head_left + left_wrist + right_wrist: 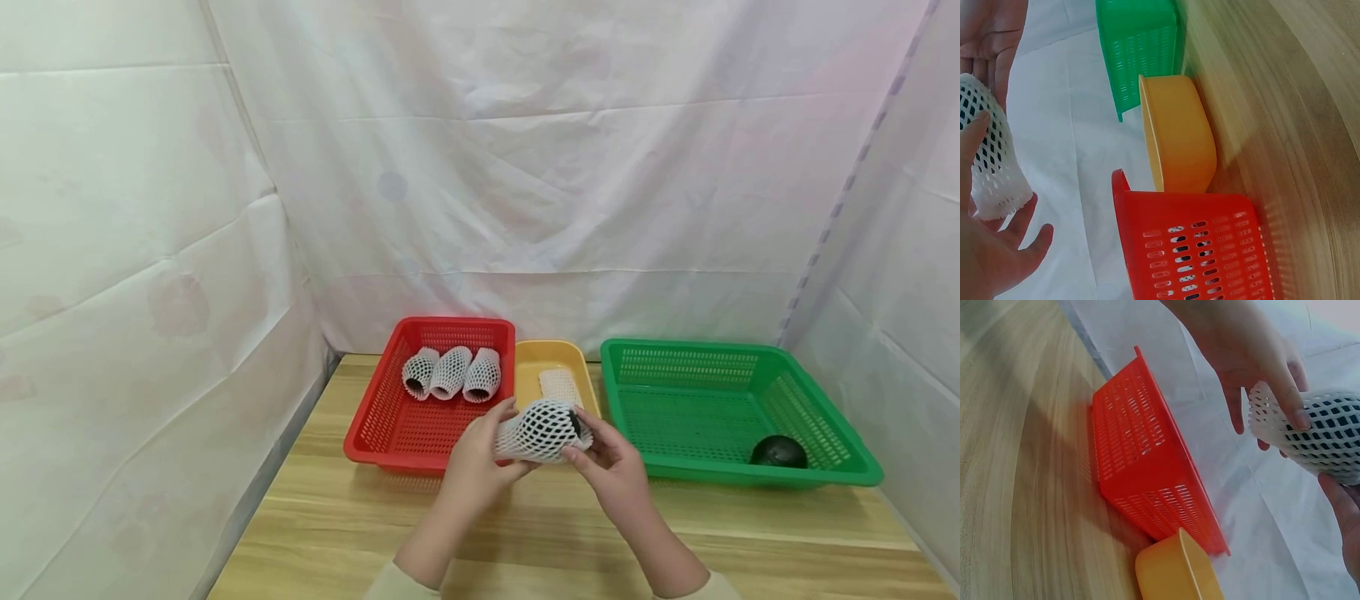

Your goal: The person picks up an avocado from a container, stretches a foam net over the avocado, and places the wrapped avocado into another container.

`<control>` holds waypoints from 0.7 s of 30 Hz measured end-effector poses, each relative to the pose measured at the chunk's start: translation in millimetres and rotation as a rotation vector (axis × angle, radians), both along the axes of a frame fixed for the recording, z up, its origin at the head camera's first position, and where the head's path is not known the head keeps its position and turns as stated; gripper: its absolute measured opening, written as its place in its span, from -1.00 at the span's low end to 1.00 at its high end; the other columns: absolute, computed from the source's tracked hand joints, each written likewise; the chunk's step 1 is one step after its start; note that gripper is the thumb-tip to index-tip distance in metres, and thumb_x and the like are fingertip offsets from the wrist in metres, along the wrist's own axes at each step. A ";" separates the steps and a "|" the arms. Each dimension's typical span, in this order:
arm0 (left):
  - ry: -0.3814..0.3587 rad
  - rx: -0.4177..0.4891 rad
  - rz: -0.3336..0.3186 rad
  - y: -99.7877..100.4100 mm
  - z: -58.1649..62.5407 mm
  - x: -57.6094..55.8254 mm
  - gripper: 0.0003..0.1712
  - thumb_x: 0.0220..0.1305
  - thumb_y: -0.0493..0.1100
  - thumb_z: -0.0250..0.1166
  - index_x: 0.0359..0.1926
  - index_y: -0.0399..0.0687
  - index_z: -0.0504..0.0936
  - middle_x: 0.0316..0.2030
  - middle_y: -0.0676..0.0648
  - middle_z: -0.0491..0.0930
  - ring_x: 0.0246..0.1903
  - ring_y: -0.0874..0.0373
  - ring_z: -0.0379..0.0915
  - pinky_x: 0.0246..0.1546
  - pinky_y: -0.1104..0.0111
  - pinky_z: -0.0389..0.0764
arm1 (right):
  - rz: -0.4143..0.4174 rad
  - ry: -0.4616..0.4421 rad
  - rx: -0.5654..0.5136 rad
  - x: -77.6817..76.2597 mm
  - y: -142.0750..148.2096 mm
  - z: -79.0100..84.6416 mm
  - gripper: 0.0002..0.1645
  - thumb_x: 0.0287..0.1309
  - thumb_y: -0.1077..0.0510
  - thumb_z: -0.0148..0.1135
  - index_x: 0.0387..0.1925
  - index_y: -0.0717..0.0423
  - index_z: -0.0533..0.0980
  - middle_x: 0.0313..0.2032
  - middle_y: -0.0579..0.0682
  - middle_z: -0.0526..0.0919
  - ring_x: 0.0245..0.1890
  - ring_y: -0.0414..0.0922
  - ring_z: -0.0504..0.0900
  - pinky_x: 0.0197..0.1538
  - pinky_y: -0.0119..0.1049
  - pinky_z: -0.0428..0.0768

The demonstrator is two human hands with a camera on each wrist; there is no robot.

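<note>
Both hands hold a white foam net sleeve with a dark round fruit inside, above the table in front of the yellow tray. My left hand grips the narrower, loose end of the sleeve, its thumb on the mesh in the left wrist view. At the other end, my right hand pinches the sleeve's rim, where the dark fruit shows through the opening. In the right wrist view the wrapped fruit is cut off by the frame edge, and the right hand is only partly visible.
On the left, a red basket contains three sleeved dark fruits. A yellow tray with a white foam net stands in the middle. To the right, a green basket holds a bare dark fruit. White sheets surround the table.
</note>
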State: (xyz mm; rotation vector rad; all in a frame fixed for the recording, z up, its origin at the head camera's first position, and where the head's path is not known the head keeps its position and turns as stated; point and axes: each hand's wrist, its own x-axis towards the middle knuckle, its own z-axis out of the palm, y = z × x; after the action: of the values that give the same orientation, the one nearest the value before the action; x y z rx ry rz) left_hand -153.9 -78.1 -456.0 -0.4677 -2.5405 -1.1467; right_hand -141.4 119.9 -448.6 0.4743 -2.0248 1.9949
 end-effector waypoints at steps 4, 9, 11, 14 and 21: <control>-0.110 0.060 -0.011 -1.4 2.2 0.9 -0.21 -0.06 -0.03 0.58 0.24 0.03 0.48 0.06 0.05 0.56 0.05 0.11 0.46 0.09 0.10 0.49 | 0.001 0.002 -0.016 -1.1 -0.2 -1.7 -0.42 0.08 0.50 0.28 0.18 0.46 0.42 -0.02 -0.09 0.60 -0.08 -0.23 0.63 -0.13 -0.40 0.62; -0.203 0.159 -0.041 -5.2 4.2 0.7 -0.26 -0.06 -0.02 0.58 0.19 0.10 0.50 0.02 0.12 0.56 0.02 0.16 0.47 0.09 0.11 0.48 | -0.005 -0.010 -0.015 -2.0 0.7 -3.5 -0.45 0.07 0.48 0.31 0.15 0.45 0.45 -0.06 -0.16 0.65 -0.10 -0.23 0.65 -0.15 -0.38 0.63; -0.225 0.210 -0.058 -8.3 4.9 0.4 -0.27 -0.08 0.01 0.59 0.16 0.17 0.52 -0.01 0.16 0.57 -0.01 0.18 0.48 0.07 0.11 0.48 | 0.001 -0.009 -0.012 -2.2 1.8 -3.9 -0.47 0.08 0.48 0.30 0.14 0.46 0.45 -0.05 -0.17 0.66 -0.10 -0.23 0.65 -0.15 -0.37 0.63; -0.235 0.281 -0.084 -14.1 5.2 -0.8 -0.29 -0.11 0.01 0.61 0.12 0.26 0.53 -0.05 0.19 0.59 -0.06 0.19 0.49 0.01 0.12 0.48 | 0.034 0.001 -0.013 -2.7 4.1 -4.1 -0.44 0.10 0.49 0.28 0.16 0.49 0.41 -0.01 -0.19 0.64 -0.05 -0.25 0.63 -0.10 -0.38 0.61; -0.302 0.570 -0.178 -20.7 11.8 -2.4 -0.22 -0.03 -0.21 0.56 0.24 0.15 0.44 0.04 0.02 0.58 0.04 0.05 0.49 0.10 0.08 0.46 | 0.237 -0.013 -0.080 -8.4 9.6 -9.0 -0.12 0.07 0.55 0.24 0.41 0.37 0.12 0.18 -0.13 0.48 0.10 -0.22 0.54 0.02 -0.33 0.56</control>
State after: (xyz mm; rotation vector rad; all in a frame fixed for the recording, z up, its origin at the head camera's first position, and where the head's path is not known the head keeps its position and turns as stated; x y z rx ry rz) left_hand -156.3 -98.7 -444.1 -0.3966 -2.2707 -2.0520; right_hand -149.8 129.5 -457.6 0.7145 -1.9665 2.2096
